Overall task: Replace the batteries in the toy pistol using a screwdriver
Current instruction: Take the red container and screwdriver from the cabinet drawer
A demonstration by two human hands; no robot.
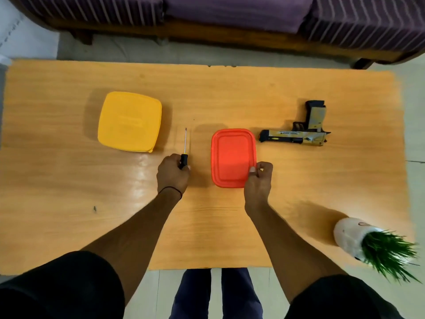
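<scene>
Down on the wooden table (pixel 69 180), dead centre, both hands are busy. The left hand (pixel 173 173) has its fingers curled tight round the black handle of the screwdriver (pixel 185 146), whose thin shaft points straight to 12 o'clock; whether the tool lies on the wood or is just off it, I cannot tell. Just beside it at 3 o'clock sits the red container (pixel 233 157), lid on, and the right hand (pixel 258 178) pinches its rim at the 4 o'clock corner, thumb and fingertips clamped together on the edge. The toy pistol (pixel 296 134) lies flat on its side at 2 o'clock from the table's middle, muzzle toward 9 o'clock, grip toward 12, close to the red container but untouched. A yellow container (pixel 130 122) rests, lidded, at 10 o'clock. A potted plant (pixel 358 240) stands near the table edge at 4 o'clock, and a purple sofa (pixel 230 14) runs across 12 o'clock.
</scene>
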